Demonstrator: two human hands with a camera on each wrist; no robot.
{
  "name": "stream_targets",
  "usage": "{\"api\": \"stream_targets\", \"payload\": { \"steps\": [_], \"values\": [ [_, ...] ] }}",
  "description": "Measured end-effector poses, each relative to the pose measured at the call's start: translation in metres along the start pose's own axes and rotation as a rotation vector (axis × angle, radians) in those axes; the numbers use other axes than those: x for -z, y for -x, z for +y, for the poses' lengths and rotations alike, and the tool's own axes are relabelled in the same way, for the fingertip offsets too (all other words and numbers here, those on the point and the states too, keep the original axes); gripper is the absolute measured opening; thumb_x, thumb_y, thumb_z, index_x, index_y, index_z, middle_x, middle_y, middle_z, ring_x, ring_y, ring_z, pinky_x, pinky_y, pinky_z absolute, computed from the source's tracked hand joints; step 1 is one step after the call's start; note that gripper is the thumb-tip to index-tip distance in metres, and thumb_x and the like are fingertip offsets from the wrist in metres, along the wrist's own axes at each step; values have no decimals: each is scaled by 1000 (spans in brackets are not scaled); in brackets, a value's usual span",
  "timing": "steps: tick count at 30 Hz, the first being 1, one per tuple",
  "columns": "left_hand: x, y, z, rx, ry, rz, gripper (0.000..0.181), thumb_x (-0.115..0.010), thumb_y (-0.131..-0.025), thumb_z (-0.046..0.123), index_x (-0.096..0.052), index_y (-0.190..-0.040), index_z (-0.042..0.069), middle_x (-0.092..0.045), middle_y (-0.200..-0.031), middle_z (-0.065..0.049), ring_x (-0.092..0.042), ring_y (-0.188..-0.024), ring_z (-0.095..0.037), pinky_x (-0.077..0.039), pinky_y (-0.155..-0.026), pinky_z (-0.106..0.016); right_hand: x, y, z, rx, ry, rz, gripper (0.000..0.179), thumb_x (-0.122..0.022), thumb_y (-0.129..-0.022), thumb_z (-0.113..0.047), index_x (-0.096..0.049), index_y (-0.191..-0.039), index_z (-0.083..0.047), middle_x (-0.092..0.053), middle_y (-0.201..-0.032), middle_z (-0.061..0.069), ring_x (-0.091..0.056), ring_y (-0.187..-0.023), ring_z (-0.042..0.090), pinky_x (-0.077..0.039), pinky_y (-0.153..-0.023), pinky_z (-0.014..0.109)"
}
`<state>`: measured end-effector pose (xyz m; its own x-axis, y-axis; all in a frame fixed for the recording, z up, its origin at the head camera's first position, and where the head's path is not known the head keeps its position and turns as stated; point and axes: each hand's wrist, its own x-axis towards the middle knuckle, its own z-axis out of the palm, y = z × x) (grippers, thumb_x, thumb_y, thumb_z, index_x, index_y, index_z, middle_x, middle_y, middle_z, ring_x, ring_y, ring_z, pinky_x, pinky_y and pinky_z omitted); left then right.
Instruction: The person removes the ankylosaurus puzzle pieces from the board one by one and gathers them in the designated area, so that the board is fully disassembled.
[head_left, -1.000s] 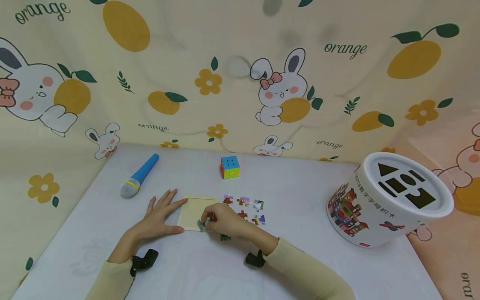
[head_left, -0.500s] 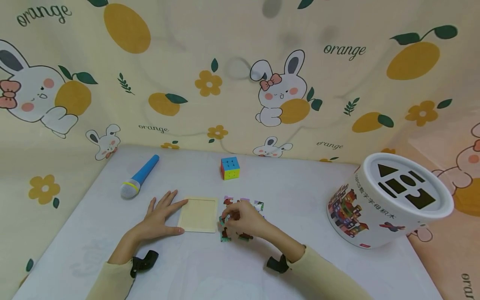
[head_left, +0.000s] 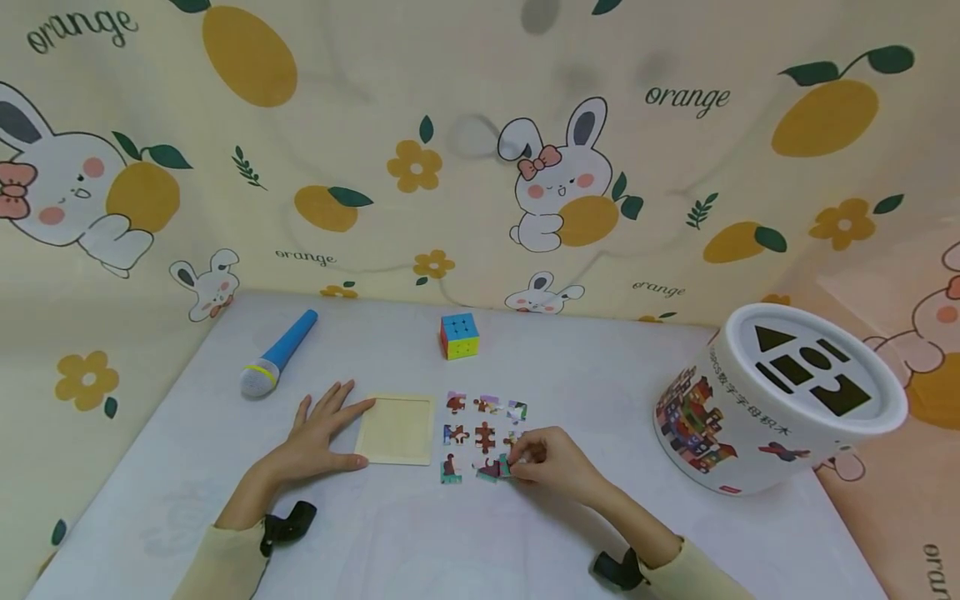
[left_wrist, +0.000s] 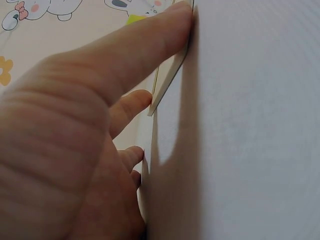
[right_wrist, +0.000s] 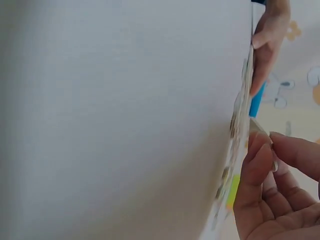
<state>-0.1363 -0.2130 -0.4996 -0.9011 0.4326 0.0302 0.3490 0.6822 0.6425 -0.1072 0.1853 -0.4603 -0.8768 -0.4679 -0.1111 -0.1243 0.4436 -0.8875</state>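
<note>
My left hand [head_left: 318, 437] lies spread on the white table, thumb and index fingertip at the left edge of a shallow wooden puzzle tray [head_left: 396, 429] with a bare inside. In the left wrist view the thumb [left_wrist: 145, 45] touches the tray's edge. My right hand [head_left: 555, 462] pinches a jigsaw piece [head_left: 505, 466] between thumb and index finger, low over the lower right of the laid-out pieces. Its thin edge shows in the right wrist view. Several other jigsaw pieces, such as a brown one [head_left: 485, 437], lie in loose rows right of the tray.
A blue toy microphone [head_left: 288, 346] lies at the back left. A puzzle cube [head_left: 460, 336] stands behind the pieces. At the right is a big white bucket [head_left: 720, 433] with shaped holes in its lid. A printed cloth [head_left: 465, 83] hangs behind the table.
My right hand has moved from over the tray rightward across the pieces, carrying the jigsaw piece to their lower right. The left hand and tray have stayed in place.
</note>
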Motion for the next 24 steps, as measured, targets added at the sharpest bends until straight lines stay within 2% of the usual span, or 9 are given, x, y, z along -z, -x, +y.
{"api": "stream_targets", "payload": {
  "steps": [6, 14, 24],
  "values": [
    [-2, -1, -2, 11, -12, -2, 91, -82, -74, 50, -47, -149, 13, -16, -162, -27, -2, -148, -48, 12, -110, -70, 9, 8, 9, -31, -4, -8, 10, -73, -82, 5, -68, -91, 2, -61, -67, 4, -54, -58, 8, -49, -56, 21],
    [-3, -2, -2, 23, -2, -9, 91, -83, -74, 49, -47, -149, 12, -15, -162, -27, -1, -149, -48, 12, -110, -69, 11, 9, 13, -30, -19, -48, 17, -74, -82, 6, -64, -96, 5, -59, -64, 4, -51, -54, 9, -46, -53, 21],
    [-3, -1, -2, 19, -5, -9, 90, -82, -75, 50, -46, -149, 13, -14, -162, -26, -1, -149, -47, 13, -110, -69, 11, 10, 14, -30, -5, -39, 18, -71, -83, 7, -65, -100, 4, -59, -68, 4, -50, -56, 7, -46, -53, 21]
  ]
}}
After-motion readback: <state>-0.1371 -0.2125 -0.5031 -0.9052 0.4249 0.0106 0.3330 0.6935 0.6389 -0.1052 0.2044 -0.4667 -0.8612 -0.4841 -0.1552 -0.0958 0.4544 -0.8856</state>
